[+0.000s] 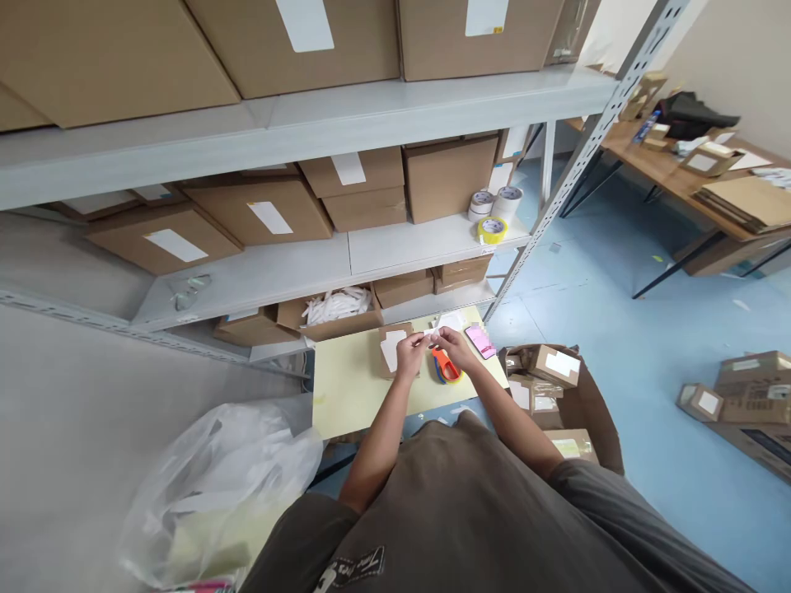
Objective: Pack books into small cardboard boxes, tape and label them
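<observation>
Over a pale yellow tabletop (346, 387), my left hand (410, 356) and my right hand (455, 347) meet, fingertips pinched on a small white piece of paper (432, 334). It looks like a label or backing strip, but it is too small to tell. Left of my left hand, and partly behind it, lies a small cardboard box (390, 349) with a white label on top. An orange tape dispenser (446, 366) rests just below my right hand. To the right of that hand is a phone (480, 340) with a pink screen. More white paper (453, 319) lies behind my hands.
Metal shelving (297, 272) with cardboard boxes rises beyond the table; tape rolls (493, 230) stand on its middle shelf. An open carton (609, 412) of small boxes is at right. A clear plastic bag (216, 478) sits at left. A wooden desk (655, 169) stands farther right.
</observation>
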Tool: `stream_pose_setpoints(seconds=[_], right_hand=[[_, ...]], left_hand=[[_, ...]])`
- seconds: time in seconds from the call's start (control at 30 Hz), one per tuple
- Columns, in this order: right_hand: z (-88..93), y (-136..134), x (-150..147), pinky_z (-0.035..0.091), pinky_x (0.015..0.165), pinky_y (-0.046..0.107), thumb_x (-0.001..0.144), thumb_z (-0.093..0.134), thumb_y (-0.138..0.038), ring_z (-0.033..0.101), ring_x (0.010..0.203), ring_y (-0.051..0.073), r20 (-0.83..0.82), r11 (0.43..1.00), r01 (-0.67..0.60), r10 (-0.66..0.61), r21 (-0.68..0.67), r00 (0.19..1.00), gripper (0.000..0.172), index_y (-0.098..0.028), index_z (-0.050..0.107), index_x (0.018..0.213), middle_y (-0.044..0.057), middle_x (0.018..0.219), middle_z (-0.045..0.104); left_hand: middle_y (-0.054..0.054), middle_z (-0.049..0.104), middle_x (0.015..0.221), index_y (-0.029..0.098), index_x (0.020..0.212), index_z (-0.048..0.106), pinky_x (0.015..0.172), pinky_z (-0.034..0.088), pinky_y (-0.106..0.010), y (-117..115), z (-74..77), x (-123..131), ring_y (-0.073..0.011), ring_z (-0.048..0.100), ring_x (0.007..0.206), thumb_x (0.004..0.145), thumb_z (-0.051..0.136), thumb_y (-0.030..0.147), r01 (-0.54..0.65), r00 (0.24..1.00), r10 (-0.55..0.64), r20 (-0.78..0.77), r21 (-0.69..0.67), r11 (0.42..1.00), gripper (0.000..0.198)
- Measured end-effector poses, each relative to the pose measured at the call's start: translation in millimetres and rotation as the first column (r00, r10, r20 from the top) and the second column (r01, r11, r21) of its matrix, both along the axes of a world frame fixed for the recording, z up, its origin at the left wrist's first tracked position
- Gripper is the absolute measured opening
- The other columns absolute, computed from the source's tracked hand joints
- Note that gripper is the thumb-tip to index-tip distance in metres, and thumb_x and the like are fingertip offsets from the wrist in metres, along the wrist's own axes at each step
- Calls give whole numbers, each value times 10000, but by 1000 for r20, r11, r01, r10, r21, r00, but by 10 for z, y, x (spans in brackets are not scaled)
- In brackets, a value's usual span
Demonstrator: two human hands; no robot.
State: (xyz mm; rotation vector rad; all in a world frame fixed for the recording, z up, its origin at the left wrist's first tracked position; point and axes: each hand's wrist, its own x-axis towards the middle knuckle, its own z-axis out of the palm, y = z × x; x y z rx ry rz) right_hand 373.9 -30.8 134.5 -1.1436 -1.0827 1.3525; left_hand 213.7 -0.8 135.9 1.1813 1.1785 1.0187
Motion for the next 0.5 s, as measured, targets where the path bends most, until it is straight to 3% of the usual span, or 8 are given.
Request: stream_pose_setpoints(seconds=[0.07,0.13,0.23,0.3,0.37,0.5], right_hand=[[22,14,-66,554,823,349,836,803,-652,629,813,201,-2,999,45,-45,-3,999,447,-263,585,824,-5,817,652],[37,24,-104,546,813,344,822,815,-636,610,813,200,-7,995,97,-97,-20,995,442,-260,585,797,-4,816,658],[35,48,-154,518,789,324,801,828,-540,593,796,185,-23,978,207,-207,-6,978,394,-245,574,742,-4,824,671],[12,83,-228,498,765,307,780,826,-480,573,758,168,-32,948,318,-318,15,948,369,-239,554,712,-15,775,644],[-30,143,-360,483,724,289,749,825,-437,545,710,153,-36,904,428,-428,1,903,338,-243,549,731,-38,720,598],[-177,380,-777,487,685,277,672,840,-391,586,732,164,-21,861,502,-505,-74,863,365,-250,624,930,-38,790,652]], left_hand=[[-25,691,724,186,765,785,701,503,-279,154,-38,-167,-192,644,749,719,889,579,-38,995,44,92,-65,997,408],[-20,685,730,174,821,778,657,481,-266,353,-90,-429,-163,611,700,672,908,608,-178,968,197,155,-127,976,476],[9,634,691,168,835,743,632,454,-256,656,-187,-895,-143,582,675,655,888,638,-488,848,506,156,-141,861,524],[27,585,649,174,785,705,612,432,-257,786,-252,-1156,-142,563,662,695,850,652,-600,780,615,119,-140,788,507],[24,590,656,179,770,692,611,435,-257,823,-309,-1338,-149,569,672,728,828,644,-628,759,641,113,-135,767,486],[-2,657,719,181,800,724,650,476,-250,729,-396,-1603,-166,618,727,797,806,622,-518,843,523,123,-71,852,449]])
